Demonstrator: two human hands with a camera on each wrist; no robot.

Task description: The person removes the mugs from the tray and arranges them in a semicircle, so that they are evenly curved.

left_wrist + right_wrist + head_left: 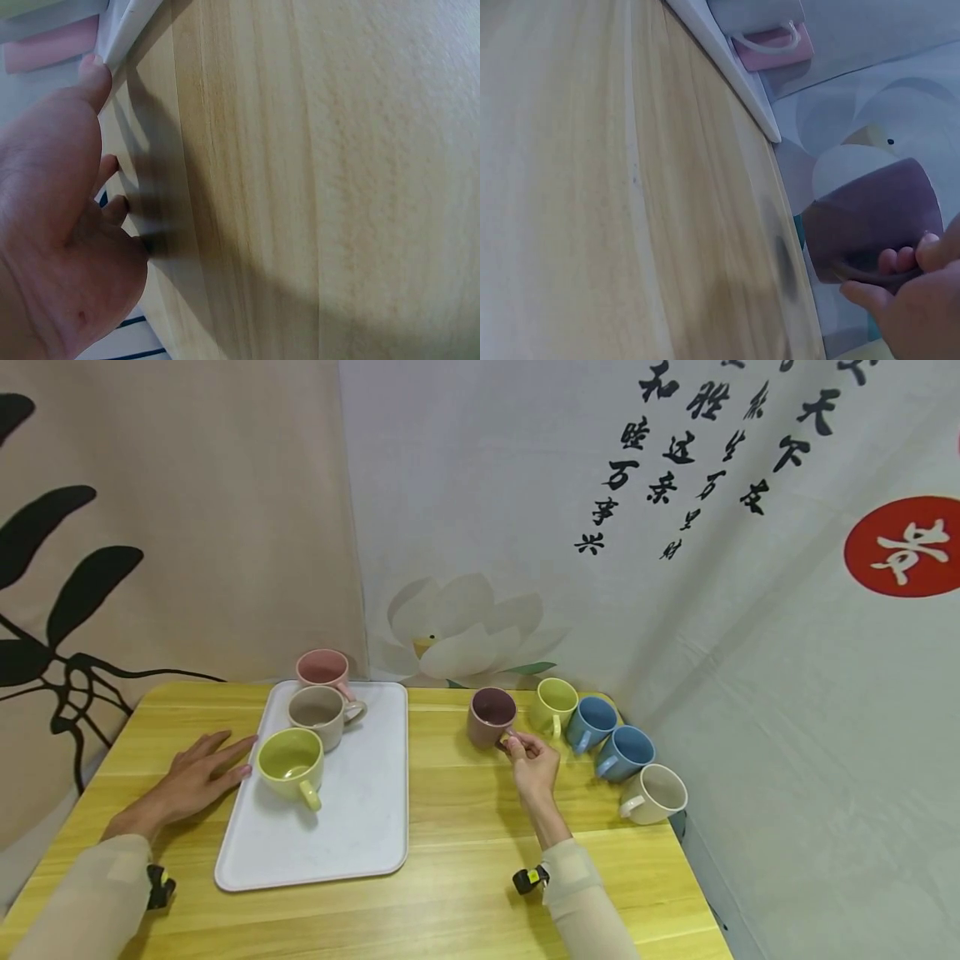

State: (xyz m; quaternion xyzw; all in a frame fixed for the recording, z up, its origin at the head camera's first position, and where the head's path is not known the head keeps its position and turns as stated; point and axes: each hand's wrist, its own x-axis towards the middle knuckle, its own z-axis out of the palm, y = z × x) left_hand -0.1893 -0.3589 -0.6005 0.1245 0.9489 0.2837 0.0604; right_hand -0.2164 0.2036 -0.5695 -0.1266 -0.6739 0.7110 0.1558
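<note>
- The tray (315, 843) takes up the left part of the tabletop (465, 902), reaching to its far edge.
- The cream mug (649, 800) stands at the tabletop's right edge; a knock from the right sleeve (581, 893) could tip it over the side.
- The left hand (197, 781) has its fingers loosely spread and holds nothing; its thumb touches the tray's left edge, and a hard push there might slide the tray.
- On the tray's left side, the front green mug (291, 762), grey mug (318, 714) and pink mug (322, 668) crowd together, so one bump could pass along.
- The right hand (537, 767) pinches the purple mug's handle between thumb and curled fingers; so slight a hold could let the mug tilt or twist.
- The purple mug (486, 727) lies just beyond those fingertips, left of the palm, near the tabletop's far edge. It seems lifted slightly clear; a swing rightward could hit the back green mug (553, 703).
- Two blue mugs (624, 753) line the far right corner.
</note>
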